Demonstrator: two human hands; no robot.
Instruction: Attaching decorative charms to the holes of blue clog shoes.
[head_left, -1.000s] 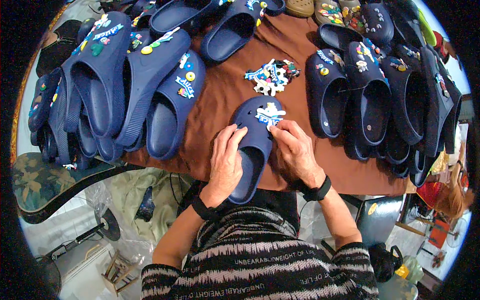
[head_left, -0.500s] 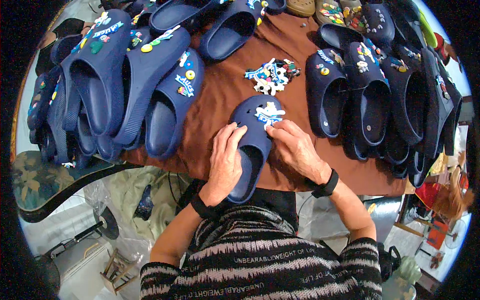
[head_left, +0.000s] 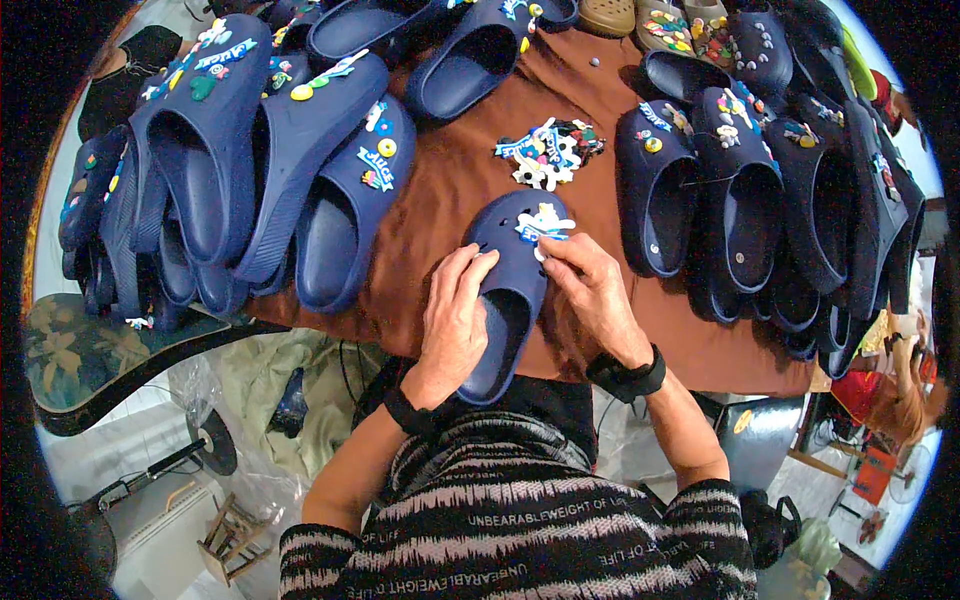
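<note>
A dark blue clog (head_left: 512, 290) lies toe-away on the brown cloth (head_left: 440, 200) in front of me. My left hand (head_left: 455, 320) grips its left side, fingers curled over the rim. My right hand (head_left: 598, 295) rests at the clog's right side, fingertips pinching a small white and blue charm (head_left: 543, 226) on the toe. A loose heap of colourful charms (head_left: 550, 152) sits on the cloth just beyond the clog.
Several dark blue clogs with charms (head_left: 260, 170) are stacked at the left, and several more (head_left: 760, 180) stand in rows at the right. Tan clogs (head_left: 650, 18) lie at the far edge. A floral cushion (head_left: 90, 350) and cluttered floor lie below left.
The hands and clog stay nearly in place. My right fingertips have shifted slightly on the charm at the toe.
</note>
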